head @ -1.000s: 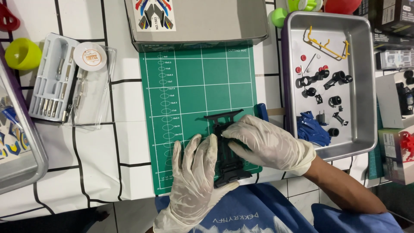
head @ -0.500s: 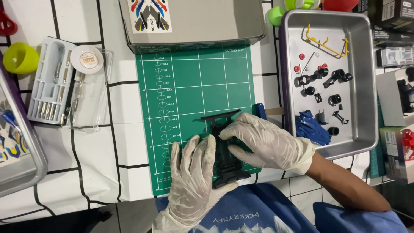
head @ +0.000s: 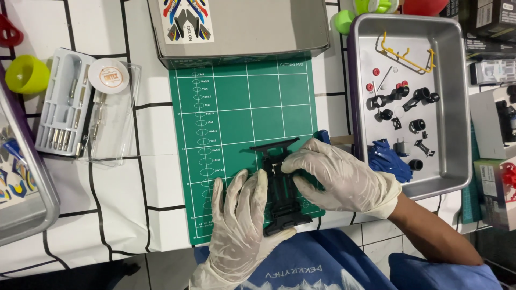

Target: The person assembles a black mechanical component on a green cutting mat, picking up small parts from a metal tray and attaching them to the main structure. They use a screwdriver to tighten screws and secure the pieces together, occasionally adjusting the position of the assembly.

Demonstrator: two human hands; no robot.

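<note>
Black chassis [head: 281,188] stays pinned by left hand [head: 236,225] and right hand [head: 338,174].

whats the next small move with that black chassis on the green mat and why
Probably press the right hand's fingertips down on the black chassis while the left hand steadies its side. Both gloved hands already rest on it, it lies flat on the green cutting mat, and the fingertips sit at its upper middle.

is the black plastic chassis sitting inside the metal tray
No, the black plastic chassis lies on the green cutting mat, left of the silver metal tray.
</note>
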